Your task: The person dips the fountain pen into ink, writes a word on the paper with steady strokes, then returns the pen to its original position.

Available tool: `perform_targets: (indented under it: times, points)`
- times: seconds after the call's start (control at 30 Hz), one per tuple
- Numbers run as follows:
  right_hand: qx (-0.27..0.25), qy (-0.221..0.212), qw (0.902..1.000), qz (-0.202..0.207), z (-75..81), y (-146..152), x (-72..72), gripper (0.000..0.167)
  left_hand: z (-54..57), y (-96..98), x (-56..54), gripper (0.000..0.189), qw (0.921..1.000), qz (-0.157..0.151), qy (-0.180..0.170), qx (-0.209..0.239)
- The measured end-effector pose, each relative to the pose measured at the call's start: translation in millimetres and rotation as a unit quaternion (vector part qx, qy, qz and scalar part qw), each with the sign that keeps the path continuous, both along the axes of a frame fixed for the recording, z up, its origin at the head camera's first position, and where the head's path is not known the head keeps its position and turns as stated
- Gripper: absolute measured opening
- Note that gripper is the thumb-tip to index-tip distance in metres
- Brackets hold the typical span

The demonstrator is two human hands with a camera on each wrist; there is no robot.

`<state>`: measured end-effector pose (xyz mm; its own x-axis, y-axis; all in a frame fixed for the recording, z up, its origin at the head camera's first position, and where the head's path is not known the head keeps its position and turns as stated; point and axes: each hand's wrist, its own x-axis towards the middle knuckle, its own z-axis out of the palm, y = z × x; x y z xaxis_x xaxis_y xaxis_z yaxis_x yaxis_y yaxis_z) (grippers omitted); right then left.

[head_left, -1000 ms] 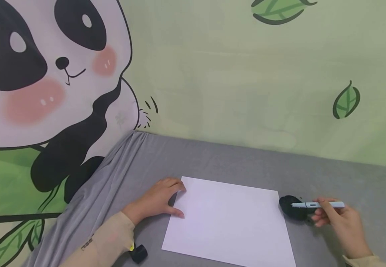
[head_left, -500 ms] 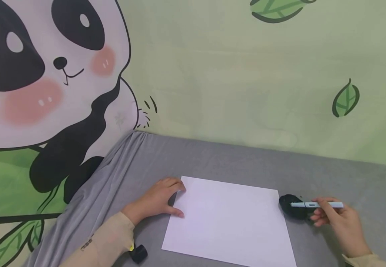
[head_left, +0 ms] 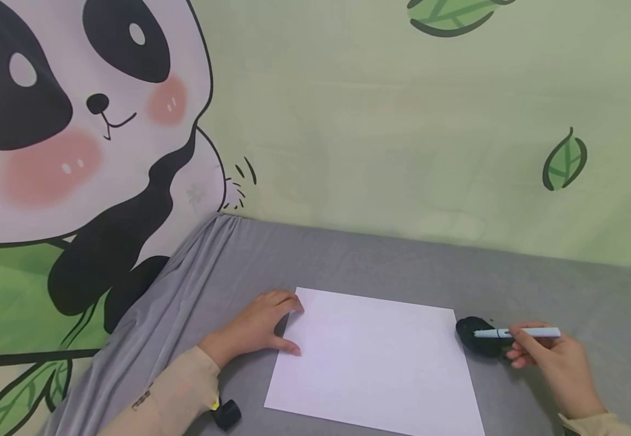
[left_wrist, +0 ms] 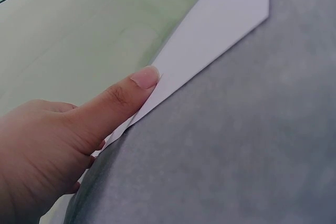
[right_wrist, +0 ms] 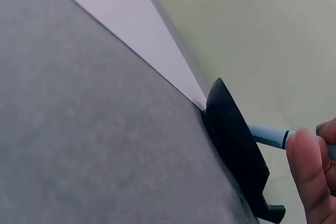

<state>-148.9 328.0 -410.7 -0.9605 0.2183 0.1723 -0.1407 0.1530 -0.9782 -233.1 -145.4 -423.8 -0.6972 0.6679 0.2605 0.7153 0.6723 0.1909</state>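
Note:
A white sheet of paper (head_left: 375, 363) lies flat on the grey cloth. My left hand (head_left: 258, 321) rests at its left edge, thumb and fingers spread apart. In the left wrist view the left thumb (left_wrist: 118, 100) presses on the paper's edge. To the right of the sheet, my right hand (head_left: 558, 363) pinches a light blue pen (head_left: 541, 332) held nearly level, its tip end over a shallow black dish (head_left: 470, 345). The right wrist view shows the dish (right_wrist: 231, 135) tilted in frame, hiding the tip of the pen (right_wrist: 270, 136) behind its rim.
A grey cloth (head_left: 348, 254) covers the table up to the wall hanging (head_left: 381, 151), printed with a panda and leaves. Beside the left sleeve (head_left: 168, 393) lies a small black cylindrical object (head_left: 227, 415) with a bit of yellow near it.
The right fingers sit slightly nearer the tip along the pen and now cover more of its marked middle. The head view has shifted a little. The left hand and paper stay put.

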Motion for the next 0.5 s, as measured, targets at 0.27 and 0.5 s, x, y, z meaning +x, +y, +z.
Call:
perform_targets:
  times: [0.27,0.5]
  points:
    - [0.070,-0.017,0.9972,-0.018,3.3,-1.8,0.8,0.016,-0.3,0.3,-0.3,0.069,1.0000,0.000,-0.004,0.002]
    - [0.119,-0.026,0.9920,-0.034,3.1,-3.4,-0.9,0.016,-1.1,0.1,-0.3,0.069,0.9999,0.003,-0.010,0.002]
